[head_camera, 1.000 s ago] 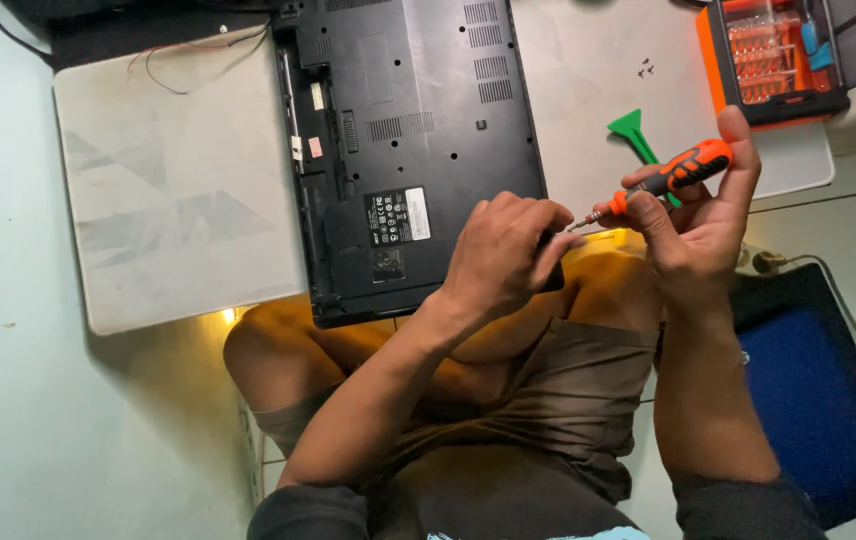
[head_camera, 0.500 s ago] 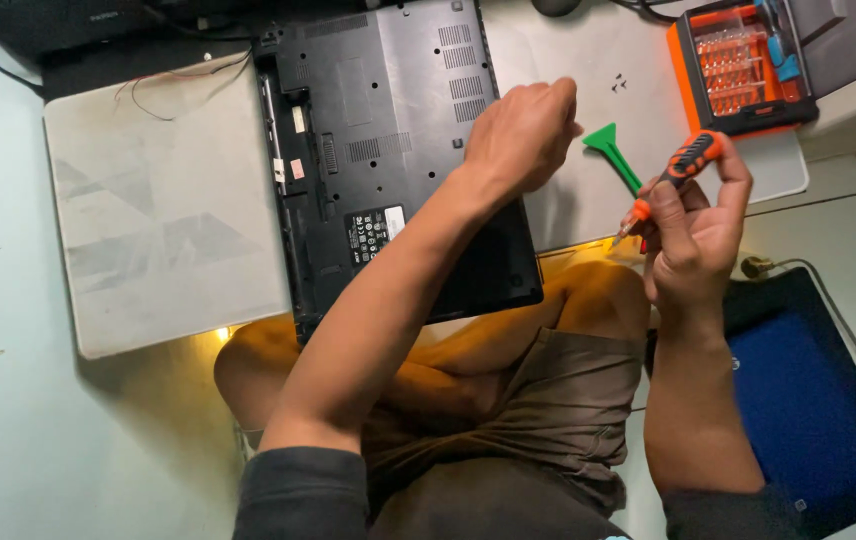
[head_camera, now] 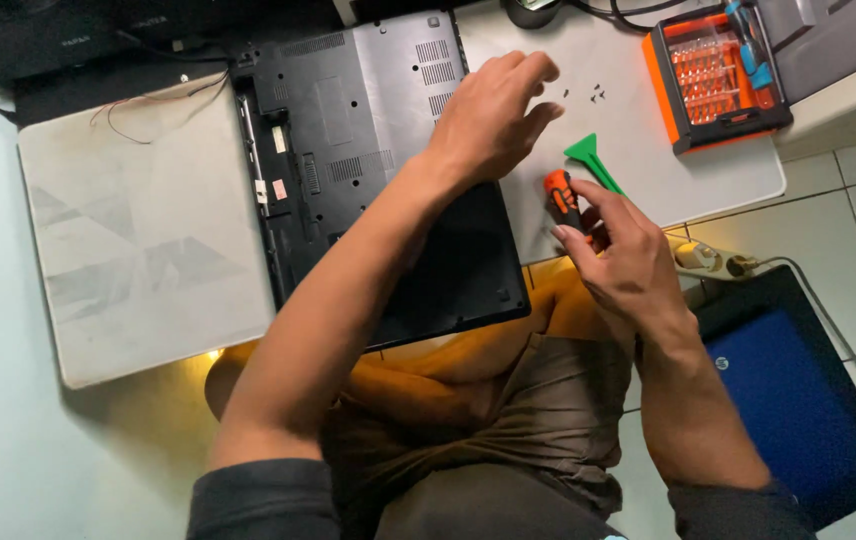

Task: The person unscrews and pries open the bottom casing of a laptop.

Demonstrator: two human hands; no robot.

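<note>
A black laptop (head_camera: 368, 150) lies bottom-up on a pale mat (head_camera: 138, 240). My left hand (head_camera: 493, 115) reaches over its right edge, fingers bunched and pointing toward several tiny dark screws (head_camera: 583, 95) on the white board (head_camera: 648, 170); whether it pinches a screw I cannot tell. My right hand (head_camera: 623, 250) grips an orange and black screwdriver (head_camera: 560, 197) just right of the laptop. A green plastic pry tool (head_camera: 593, 160) lies beside the screwdriver's tip.
An orange case of screwdriver bits (head_camera: 713, 75) stands open at the back right. A blue laptop (head_camera: 798, 400) lies on the tiled floor at the right, with a white plug and cable (head_camera: 718, 262) near it. My knees (head_camera: 448, 370) sit below the board.
My left hand left the screwdriver tip and travelled up and right over the laptop toward the loose screws. My right hand lowered and turned the screwdriver upright.
</note>
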